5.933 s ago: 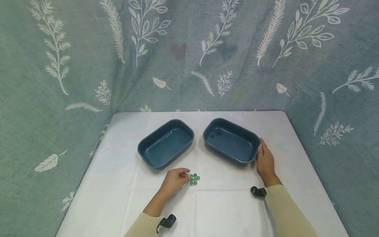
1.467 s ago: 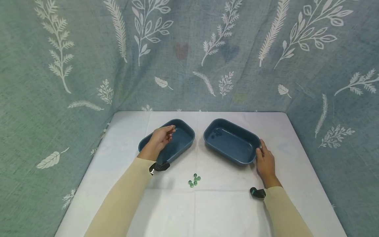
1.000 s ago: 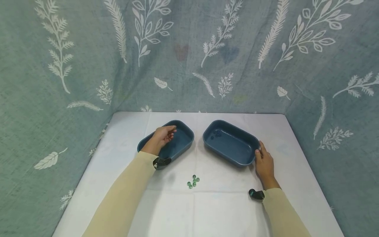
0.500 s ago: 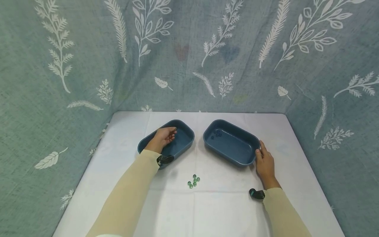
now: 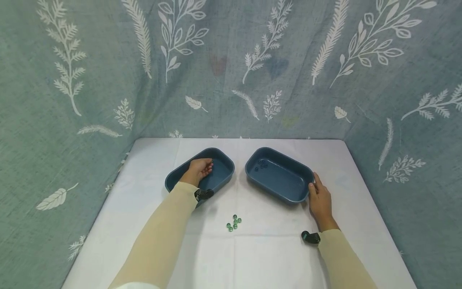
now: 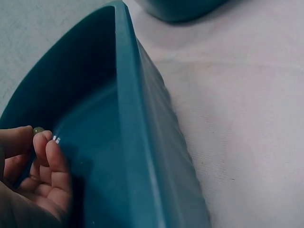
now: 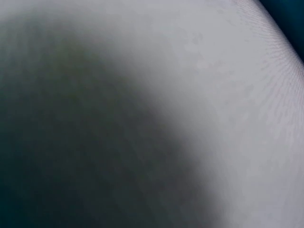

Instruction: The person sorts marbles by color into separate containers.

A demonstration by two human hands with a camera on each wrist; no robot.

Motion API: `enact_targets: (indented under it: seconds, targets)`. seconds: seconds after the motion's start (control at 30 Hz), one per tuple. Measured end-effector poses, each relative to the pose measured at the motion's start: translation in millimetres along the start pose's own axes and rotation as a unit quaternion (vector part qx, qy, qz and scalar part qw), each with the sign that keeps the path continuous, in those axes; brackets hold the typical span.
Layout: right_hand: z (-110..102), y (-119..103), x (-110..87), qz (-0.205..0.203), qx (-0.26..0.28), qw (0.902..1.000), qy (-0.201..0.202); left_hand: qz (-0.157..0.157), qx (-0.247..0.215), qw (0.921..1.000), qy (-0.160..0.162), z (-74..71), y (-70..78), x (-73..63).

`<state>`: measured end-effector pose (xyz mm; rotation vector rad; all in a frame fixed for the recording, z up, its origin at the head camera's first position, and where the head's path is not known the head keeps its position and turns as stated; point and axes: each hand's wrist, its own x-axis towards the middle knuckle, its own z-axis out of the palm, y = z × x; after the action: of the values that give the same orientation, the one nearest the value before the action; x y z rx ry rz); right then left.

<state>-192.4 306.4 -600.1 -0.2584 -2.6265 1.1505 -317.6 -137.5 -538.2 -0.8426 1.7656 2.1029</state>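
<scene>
In the head view my left hand (image 5: 200, 168) is inside the left dark blue tray (image 5: 171, 178), low over its floor. A small greenish marble (image 6: 38, 129) is pinched between thumb and fingertip in the left wrist view. My right hand (image 5: 320, 200) touches the outer right end of the right dark blue tray (image 5: 281, 180), its fingers lying along the wall. Several green glass marbles (image 5: 235, 221) lie in a loose cluster on the white cloth in front of the trays. The right wrist view is mostly blurred and shows no fingers.
Several small dark marbles (image 5: 262, 165) sit in the far left corner of the right tray. A white cloth (image 5: 267, 257) covers the table. Patterned green-blue fabric (image 5: 231, 96) hangs at the back and both sides.
Since the oldest frame my left hand has moved from the marble cluster to the left tray with a marble, and has lowered slightly lately. My right hand has stayed at the right tray.
</scene>
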Motion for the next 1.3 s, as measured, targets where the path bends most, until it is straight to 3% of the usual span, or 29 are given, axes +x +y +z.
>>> enact_targets:
  seconds: [0.37, 0.63, 0.87, 1.03, 1.3]
  targets:
    - [3, -2, -1.3, -0.005, 0.0, 1.0, -0.004, 0.011, 0.024, 0.9981, 0.056, 1.3, -9.0, 22.9]
    - [4, 1, -0.7, -0.01, 0.002, 0.9999, -0.001, 0.003, 0.025, 0.9958, 0.088, 2.8, -11.5, 24.9]
    - [5, 3, 2.1, -0.017, 0.0, 0.9998, 0.006, 0.019, 0.016, 0.9956, 0.09, 6.2, -11.1, 20.9]
    - [3, 1, 0.1, -0.017, 0.005, 0.9998, 0.001, 0.003, 0.027, 0.9942, 0.104, 7.6, -13.0, 24.7]
    - [2, 4, 4.0, -0.015, -0.006, 0.9998, 0.007, 0.032, -0.025, 0.9951, 0.09, 9.9, -17.1, 20.9]
